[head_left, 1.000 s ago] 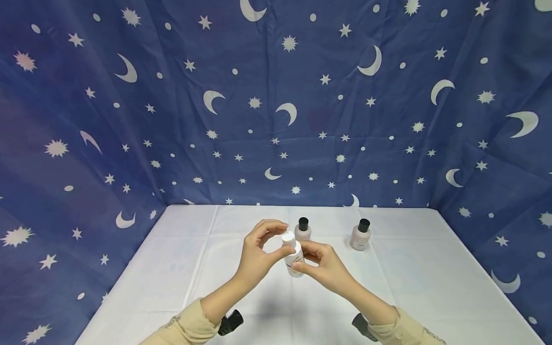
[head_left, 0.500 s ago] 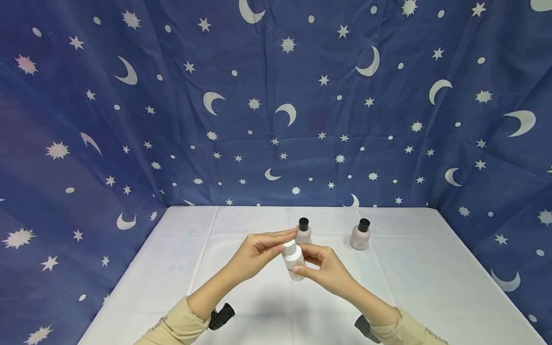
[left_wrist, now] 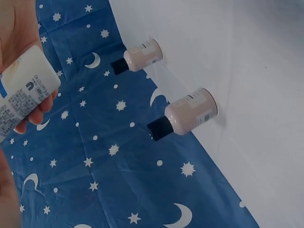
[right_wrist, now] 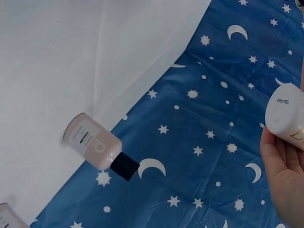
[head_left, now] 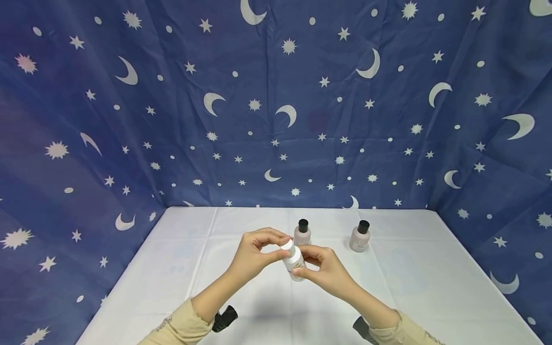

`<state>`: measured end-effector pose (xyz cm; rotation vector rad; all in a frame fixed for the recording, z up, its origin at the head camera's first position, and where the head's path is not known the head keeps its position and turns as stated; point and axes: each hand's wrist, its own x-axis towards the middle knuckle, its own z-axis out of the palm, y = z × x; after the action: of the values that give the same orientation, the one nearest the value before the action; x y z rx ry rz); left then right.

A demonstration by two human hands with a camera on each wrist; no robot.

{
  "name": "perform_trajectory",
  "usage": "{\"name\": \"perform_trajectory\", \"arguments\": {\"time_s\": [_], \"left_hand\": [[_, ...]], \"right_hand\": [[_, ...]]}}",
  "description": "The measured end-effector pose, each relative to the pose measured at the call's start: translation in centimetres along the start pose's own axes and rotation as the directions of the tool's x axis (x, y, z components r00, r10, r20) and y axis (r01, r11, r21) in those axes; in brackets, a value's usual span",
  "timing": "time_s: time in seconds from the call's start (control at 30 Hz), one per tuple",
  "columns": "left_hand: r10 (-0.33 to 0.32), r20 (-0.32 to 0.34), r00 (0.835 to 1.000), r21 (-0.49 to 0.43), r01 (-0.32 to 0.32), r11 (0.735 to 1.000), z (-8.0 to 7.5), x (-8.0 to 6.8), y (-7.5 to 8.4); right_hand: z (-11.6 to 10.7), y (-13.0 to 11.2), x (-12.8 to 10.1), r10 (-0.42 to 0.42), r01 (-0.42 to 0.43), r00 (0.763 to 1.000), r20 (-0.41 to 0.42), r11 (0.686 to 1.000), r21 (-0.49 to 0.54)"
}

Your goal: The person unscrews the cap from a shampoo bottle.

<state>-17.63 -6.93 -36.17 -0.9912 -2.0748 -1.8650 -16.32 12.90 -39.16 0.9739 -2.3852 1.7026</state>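
Above the white table [head_left: 181, 268], the right hand [head_left: 323, 270] grips a small white bottle [head_left: 294, 262]; the left hand [head_left: 254, 251] pinches its white cap [head_left: 286, 245], apparently not yet removed; two black-capped pink bottles [head_left: 302, 232] stand behind, untouched.

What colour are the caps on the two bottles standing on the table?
Black on both bottles, clearest in the left wrist view.

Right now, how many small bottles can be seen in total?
3. A white bottle is held above the table between the left hand and right hand. Two pink black-capped bottles stand behind: one just beyond the hands, one further right.
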Motion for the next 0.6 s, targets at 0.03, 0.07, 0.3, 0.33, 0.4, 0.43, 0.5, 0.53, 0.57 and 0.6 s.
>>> {"name": "perform_trajectory", "arguments": {"time_s": [0.03, 0.07, 0.3, 0.33, 0.4, 0.43, 0.5, 0.53, 0.57, 0.6], "left_hand": [[-0.003, -0.012, 1.000, -0.003, 0.003, 1.000, 0.1, 0.0, 0.0], [-0.001, -0.022, 1.000, -0.002, 0.001, 1.000, 0.1, 0.0, 0.0], [0.027, -0.088, 0.996, -0.008, -0.028, 1.000, 0.8, 0.0, -0.4], [0.029, -0.097, 0.995, -0.007, -0.030, 1.000, 0.9, -0.1, -0.4], [0.028, -0.111, 0.993, -0.005, -0.029, 1.000, 1.1, -0.1, -0.4], [0.028, -0.118, 0.993, -0.001, -0.028, 1.000, 1.1, -0.1, -0.4], [0.017, -0.130, 0.991, 0.003, -0.017, 1.000, 1.1, -0.1, -0.3], [0.014, -0.135, 0.991, 0.007, -0.014, 1.000, 1.1, -0.1, -0.3], [0.011, -0.137, 0.991, 0.010, -0.010, 1.000, 1.1, -0.1, -0.2], [0.009, -0.138, 0.990, 0.012, -0.007, 1.000, 1.1, -0.1, -0.2]], "right_hand": [[0.0, 0.0, 0.0, -0.001, 0.001, 1.000, -0.001, 1.000, 0.003], [0.1, -0.1, 0.0, -0.002, 0.002, 1.000, -0.002, 1.000, 0.007], [0.3, -0.3, 0.2, 0.005, -0.005, 1.000, -0.022, 1.000, 0.006], [0.3, -0.3, 0.3, 0.007, -0.007, 1.000, -0.024, 1.000, 0.010], [0.3, -0.4, 0.3, 0.014, -0.014, 1.000, -0.024, 1.000, 0.019], [0.4, -0.4, 0.4, 0.016, -0.016, 1.000, -0.022, 1.000, 0.022], [0.4, -0.4, 0.5, 0.021, -0.020, 1.000, -0.019, 0.999, 0.027], [0.4, -0.4, 0.5, 0.022, -0.022, 1.000, -0.020, 0.999, 0.030], [0.3, -0.4, 0.5, 0.024, -0.023, 0.999, -0.023, 0.999, 0.030], [0.3, -0.4, 0.6, 0.024, -0.023, 0.999, -0.025, 0.999, 0.029]]}}
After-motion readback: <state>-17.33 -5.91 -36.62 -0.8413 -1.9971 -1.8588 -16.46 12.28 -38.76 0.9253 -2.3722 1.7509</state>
